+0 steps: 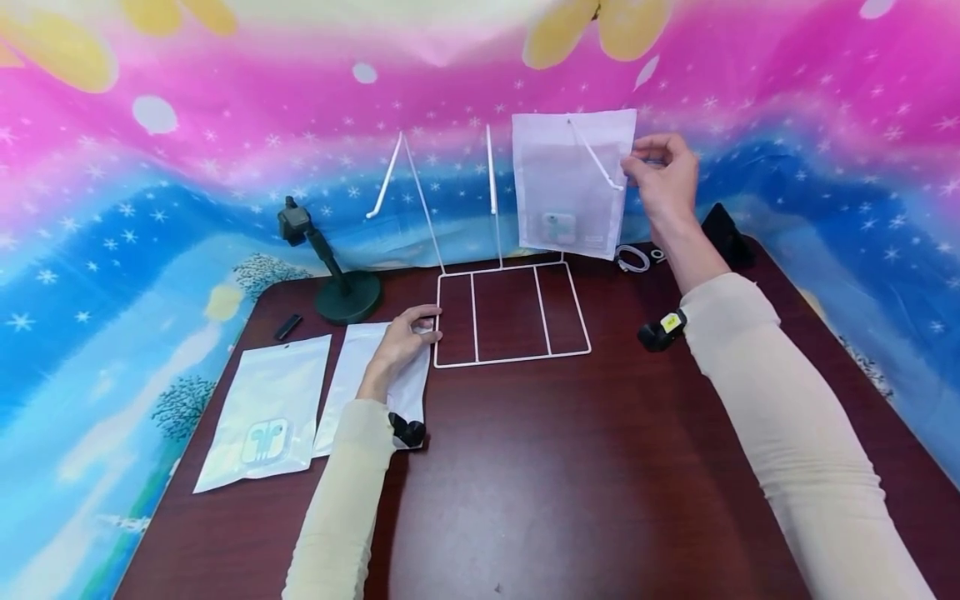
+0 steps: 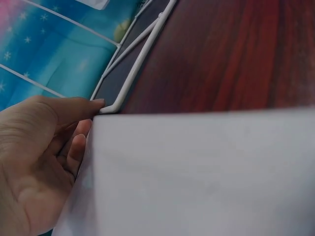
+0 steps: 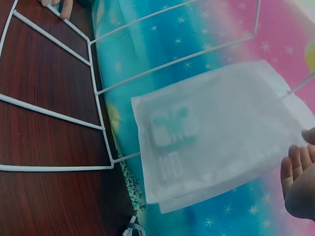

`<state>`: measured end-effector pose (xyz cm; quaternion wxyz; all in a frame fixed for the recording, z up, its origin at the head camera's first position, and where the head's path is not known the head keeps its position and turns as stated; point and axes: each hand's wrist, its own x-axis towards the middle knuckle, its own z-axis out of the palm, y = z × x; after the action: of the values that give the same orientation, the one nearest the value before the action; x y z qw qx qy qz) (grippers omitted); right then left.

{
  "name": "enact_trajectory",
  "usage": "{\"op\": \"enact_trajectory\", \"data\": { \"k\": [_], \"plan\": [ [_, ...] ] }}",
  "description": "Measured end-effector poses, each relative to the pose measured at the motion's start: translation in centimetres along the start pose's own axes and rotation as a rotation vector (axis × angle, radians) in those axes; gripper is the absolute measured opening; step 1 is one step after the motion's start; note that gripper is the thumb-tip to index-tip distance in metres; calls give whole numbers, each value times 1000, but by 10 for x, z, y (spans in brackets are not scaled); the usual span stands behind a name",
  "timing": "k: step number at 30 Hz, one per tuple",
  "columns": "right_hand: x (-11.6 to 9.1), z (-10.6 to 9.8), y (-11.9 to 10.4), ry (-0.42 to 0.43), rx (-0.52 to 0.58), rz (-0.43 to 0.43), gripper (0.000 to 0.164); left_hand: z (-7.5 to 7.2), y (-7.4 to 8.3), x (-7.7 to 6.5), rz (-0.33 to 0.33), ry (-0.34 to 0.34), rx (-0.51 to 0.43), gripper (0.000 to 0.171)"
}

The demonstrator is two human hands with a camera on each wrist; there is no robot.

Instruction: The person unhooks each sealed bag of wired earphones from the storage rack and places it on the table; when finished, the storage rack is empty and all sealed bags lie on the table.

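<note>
A white wire display rack [image 1: 512, 358] stands on the table with three long hooks at its top. My left hand [image 1: 401, 343] grips the left side of its base; in the left wrist view the thumb [image 2: 81, 109] lies on the wire by a corner. On the right hook [image 1: 596, 157] hangs a white zip bag [image 1: 573, 167] with earphones in a case showing through near its bottom. With thumb and fingers my right hand [image 1: 663, 177] pinches the bag's right edge, close to the hook's tip. A second layer of white bag shows along the lower edge in the right wrist view.
Two white bags [image 1: 285, 383] lie on the table at left, one partly under my left arm. Behind them are a small black object [image 1: 288, 327] and a dark round-based stand [image 1: 348, 298]. A white coiled cable [image 1: 633, 258] and a black object [image 1: 726, 233] sit at back right.
</note>
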<state>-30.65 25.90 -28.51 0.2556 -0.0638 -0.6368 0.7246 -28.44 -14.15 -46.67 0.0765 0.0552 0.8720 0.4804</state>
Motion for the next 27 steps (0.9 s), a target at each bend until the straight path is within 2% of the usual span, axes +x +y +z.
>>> {"op": "enact_trajectory", "data": {
  "k": [5,10,16,20,27],
  "plan": [
    [-3,-1,-3,-52,-43,-37,17,0,0,2,5,5,4,49],
    [-6,0,-12,-117,-112,-17,11,-1,0,3,2,8,9,48],
    [-14,-8,-24,-168,-166,-12,21,1,2,2,-1,1,0,49],
    [-20,-20,-29,-173,-164,-36,29,1,4,2,-4,6,0,49],
    [-33,-35,-34,-164,-43,-48,25,1,3,2,-10,9,-2,48]
  ]
}}
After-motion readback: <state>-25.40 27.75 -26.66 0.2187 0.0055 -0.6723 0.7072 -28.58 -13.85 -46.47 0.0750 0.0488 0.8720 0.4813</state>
